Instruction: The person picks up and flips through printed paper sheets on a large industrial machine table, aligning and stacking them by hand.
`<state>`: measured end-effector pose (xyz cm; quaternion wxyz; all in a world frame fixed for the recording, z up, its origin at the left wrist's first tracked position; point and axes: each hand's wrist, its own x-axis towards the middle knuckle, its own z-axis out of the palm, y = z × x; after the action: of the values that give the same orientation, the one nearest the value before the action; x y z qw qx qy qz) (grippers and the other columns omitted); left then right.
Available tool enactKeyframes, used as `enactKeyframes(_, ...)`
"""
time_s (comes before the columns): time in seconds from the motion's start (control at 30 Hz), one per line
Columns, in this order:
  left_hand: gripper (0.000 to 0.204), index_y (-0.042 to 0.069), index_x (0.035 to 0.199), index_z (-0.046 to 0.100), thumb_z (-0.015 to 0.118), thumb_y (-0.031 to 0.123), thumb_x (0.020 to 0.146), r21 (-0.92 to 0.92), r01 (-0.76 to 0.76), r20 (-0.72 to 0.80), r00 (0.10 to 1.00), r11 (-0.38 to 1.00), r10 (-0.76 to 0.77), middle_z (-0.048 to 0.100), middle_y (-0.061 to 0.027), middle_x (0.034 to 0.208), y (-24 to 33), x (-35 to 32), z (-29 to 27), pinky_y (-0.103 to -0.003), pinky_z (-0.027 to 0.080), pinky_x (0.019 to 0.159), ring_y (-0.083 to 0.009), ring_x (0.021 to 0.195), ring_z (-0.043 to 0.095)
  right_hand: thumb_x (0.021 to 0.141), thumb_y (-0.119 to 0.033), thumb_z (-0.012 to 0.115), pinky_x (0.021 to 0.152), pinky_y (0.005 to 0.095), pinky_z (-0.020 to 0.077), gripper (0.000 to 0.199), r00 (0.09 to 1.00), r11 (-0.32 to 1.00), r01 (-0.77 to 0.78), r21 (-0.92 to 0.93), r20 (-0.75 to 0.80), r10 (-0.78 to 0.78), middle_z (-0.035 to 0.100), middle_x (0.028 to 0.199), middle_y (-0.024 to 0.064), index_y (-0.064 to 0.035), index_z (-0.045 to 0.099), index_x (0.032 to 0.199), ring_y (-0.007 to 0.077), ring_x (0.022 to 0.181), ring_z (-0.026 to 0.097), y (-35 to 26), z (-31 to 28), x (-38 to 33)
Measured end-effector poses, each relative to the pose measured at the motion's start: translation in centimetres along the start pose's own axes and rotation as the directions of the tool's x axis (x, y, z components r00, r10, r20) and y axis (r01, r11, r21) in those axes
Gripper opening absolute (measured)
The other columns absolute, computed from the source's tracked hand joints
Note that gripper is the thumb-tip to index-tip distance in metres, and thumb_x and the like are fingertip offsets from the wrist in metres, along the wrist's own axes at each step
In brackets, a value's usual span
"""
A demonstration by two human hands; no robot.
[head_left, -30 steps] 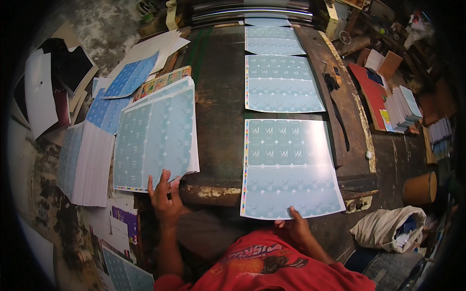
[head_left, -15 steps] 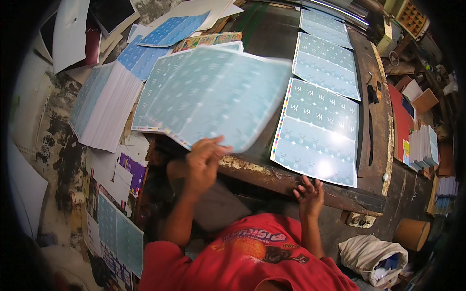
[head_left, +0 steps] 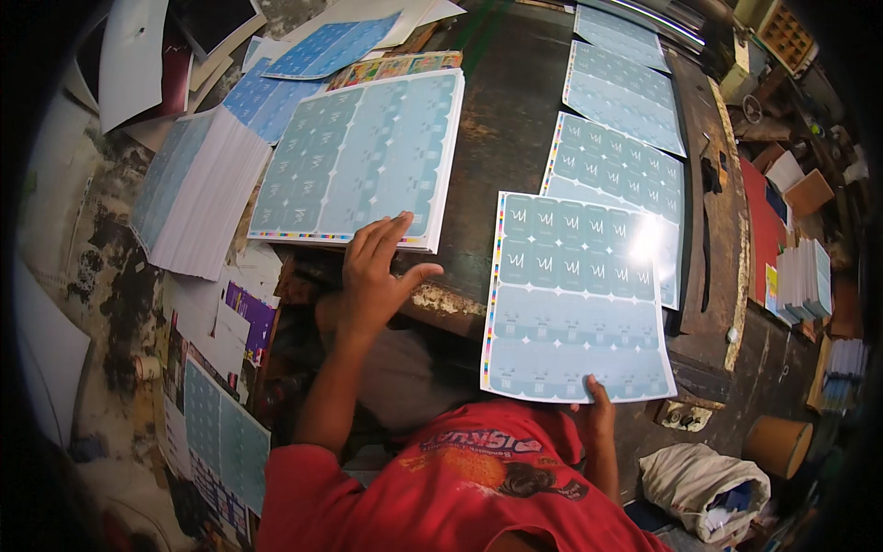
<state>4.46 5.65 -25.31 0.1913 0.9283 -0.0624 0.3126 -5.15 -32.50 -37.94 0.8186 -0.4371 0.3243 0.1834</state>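
Observation:
A pale blue-green printed sheet (head_left: pixel 579 327) is held by its near edge in my right hand (head_left: pixel 600 410), thumb on top and most fingers hidden beneath. That sheet overlaps another printed sheet (head_left: pixel 566 179) lying behind it. To the left stands a stack of matching printed sheets (head_left: pixel 363 161). My left hand (head_left: pixel 375 276) rests with fingers stretched and thumb apart at the stack's near right corner, holding nothing. Beyond, further printed sheets (head_left: pixel 625 87) lie overlapped in a row on a dark work surface (head_left: pixel 492 129).
A fanned pile of sheets (head_left: pixel 198 193) leans at the left, beside darker blue sheets (head_left: pixel 331 48). Along the right runs a worn table edge (head_left: pixel 731 212). A whitish cloth sack (head_left: pixel 704 492) and a brown cylinder (head_left: pixel 777 444) stand at the lower right.
The sheet swinging in my left hand now lies on the left stack. My right hand has taken a sheet and drawn it nearer. The row of sheets has shifted away.

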Motion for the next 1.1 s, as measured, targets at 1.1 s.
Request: enactKeyframes(1.1, 0.023, 0.005, 0.103, 0.066, 0.073, 0.018, 0.085, -0.253, 0.352, 0.019, 0.933, 0.901, -0.360, 0.068, -0.0089, 0.077, -3.3, 0.5, 0.9, -0.035, 0.051, 0.065, -0.0233, 0.068, 0.065, 0.093, -0.050, 0.054, 0.071, 0.0412, 0.0521, 0.045, 0.994, 0.994, -0.015, 0.105, 0.106, 0.004, 0.059, 0.068, 0.0054, -0.0085, 0.056, 0.111, 0.0167, 0.052, 0.052, -0.4, 1.9, 0.5)
